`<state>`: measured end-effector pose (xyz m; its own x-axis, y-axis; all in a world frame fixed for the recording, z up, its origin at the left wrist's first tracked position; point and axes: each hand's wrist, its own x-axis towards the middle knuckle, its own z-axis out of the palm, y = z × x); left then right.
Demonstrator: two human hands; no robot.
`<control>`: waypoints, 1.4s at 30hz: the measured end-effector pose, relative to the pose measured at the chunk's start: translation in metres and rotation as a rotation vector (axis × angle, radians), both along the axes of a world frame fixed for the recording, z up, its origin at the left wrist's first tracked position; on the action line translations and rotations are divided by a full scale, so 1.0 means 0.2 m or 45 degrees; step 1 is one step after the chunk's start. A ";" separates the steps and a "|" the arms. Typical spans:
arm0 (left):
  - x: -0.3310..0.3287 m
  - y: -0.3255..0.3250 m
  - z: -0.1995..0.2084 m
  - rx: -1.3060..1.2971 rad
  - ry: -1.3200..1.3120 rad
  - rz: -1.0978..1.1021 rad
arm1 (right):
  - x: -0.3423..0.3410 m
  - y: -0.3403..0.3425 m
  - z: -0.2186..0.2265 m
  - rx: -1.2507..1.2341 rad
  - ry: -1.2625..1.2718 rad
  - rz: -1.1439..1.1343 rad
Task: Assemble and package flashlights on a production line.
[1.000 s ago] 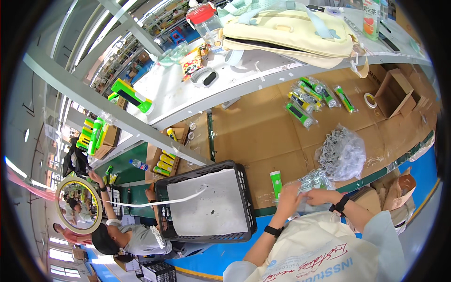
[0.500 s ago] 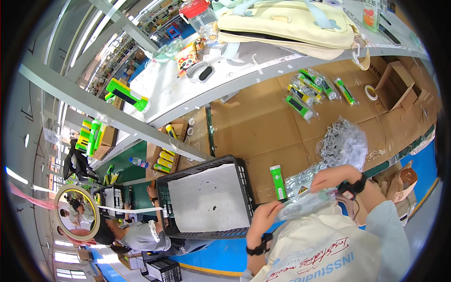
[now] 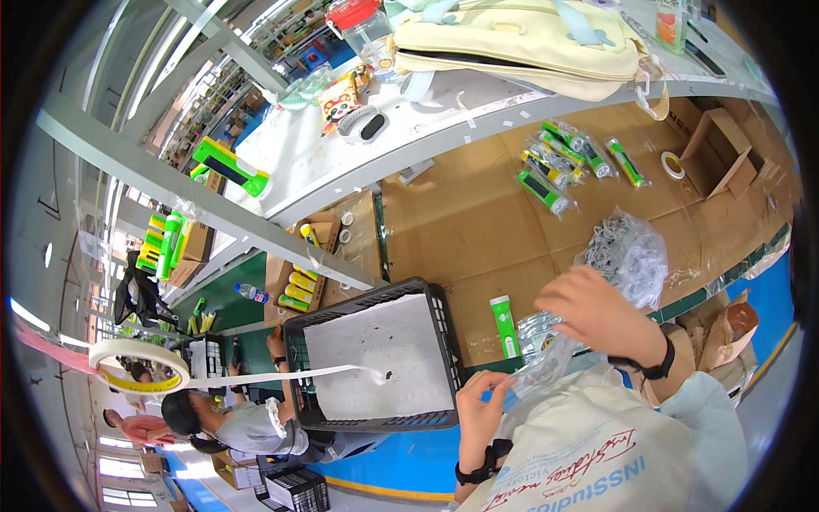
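Note:
My left hand (image 3: 479, 411) pinches one end of a clear plastic bag (image 3: 543, 372) in front of my apron. Over the bag's other end is my right hand (image 3: 595, 312), its fingers bent and closed, with the plastic running up to its thumb. The exact grip there is partly hidden. Just beyond my hands, a green and white flashlight (image 3: 505, 327) lies on the cardboard-covered bench. Flat clear bags (image 3: 535, 331) lie partly beneath my right hand. Past that hand sits a heap of grey cords in clear plastic (image 3: 625, 256).
A black crate (image 3: 444, 341) lined with white paper stands to the left. Several bagged flashlights (image 3: 563, 160) lie farther back, near a tape roll (image 3: 673, 165) and an open carton (image 3: 721, 158). A shelf (image 3: 316, 183) overhangs the bench. Another tape roll (image 3: 175, 352) hangs at left, its strip trailing.
My right hand has risen and turned across the bag, while my left hand keeps its end. The hanging tape roll has swung and tilted, its loose strip reaching farther over the crate.

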<state>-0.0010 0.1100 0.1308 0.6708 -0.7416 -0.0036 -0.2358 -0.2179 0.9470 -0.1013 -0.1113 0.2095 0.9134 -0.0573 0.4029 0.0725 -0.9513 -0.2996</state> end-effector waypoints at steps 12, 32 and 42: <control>-0.04 -0.04 0.04 -0.114 -0.152 0.306 | 0.05 0.16 -0.20 0.495 0.245 0.413; 0.06 0.15 -0.02 0.243 0.160 -0.179 | 0.40 0.22 -1.50 -0.316 0.199 0.384; 0.05 0.19 -0.04 0.236 0.131 -0.091 | 0.39 -0.30 -1.74 1.310 0.354 -0.857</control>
<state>0.0086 0.1476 0.1235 0.6055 -0.7677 -0.2096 -0.1615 -0.3764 0.9123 -0.0241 -0.1706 -0.1389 0.6281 -0.7156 -0.3056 -0.5194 -0.0931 -0.8495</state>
